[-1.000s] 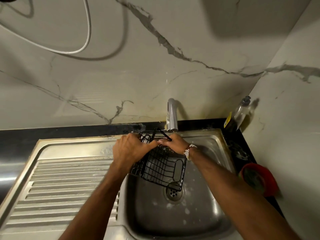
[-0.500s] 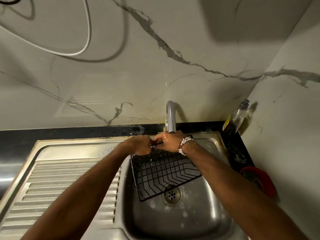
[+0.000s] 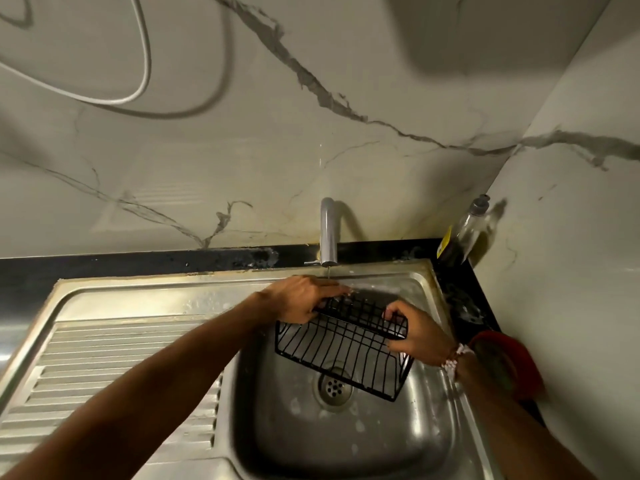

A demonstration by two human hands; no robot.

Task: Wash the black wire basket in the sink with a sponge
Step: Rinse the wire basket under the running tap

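The black wire basket (image 3: pixel 341 348) hangs tilted over the steel sink (image 3: pixel 429 441), above the drain, just under the tap. My left hand (image 3: pixel 301 299) holds its far left rim, fingers stretched along the top wire under the thin stream of water. My right hand (image 3: pixel 417 336) grips the basket's right end, fingers curled over the wires. No sponge shows in either hand.
The grey tap (image 3: pixel 328 233) drips at the back of the sink. A ribbed drainboard (image 3: pixel 114 368) lies to the left. A soap bottle (image 3: pixel 462 233) stands in the back right corner, and a red bowl (image 3: pixel 509 365) sits on the black counter to the right.
The basket has been turned and shifted right under the tap. My right hand moved from the top rim to the basket's right end; my left hand stays on the far rim.
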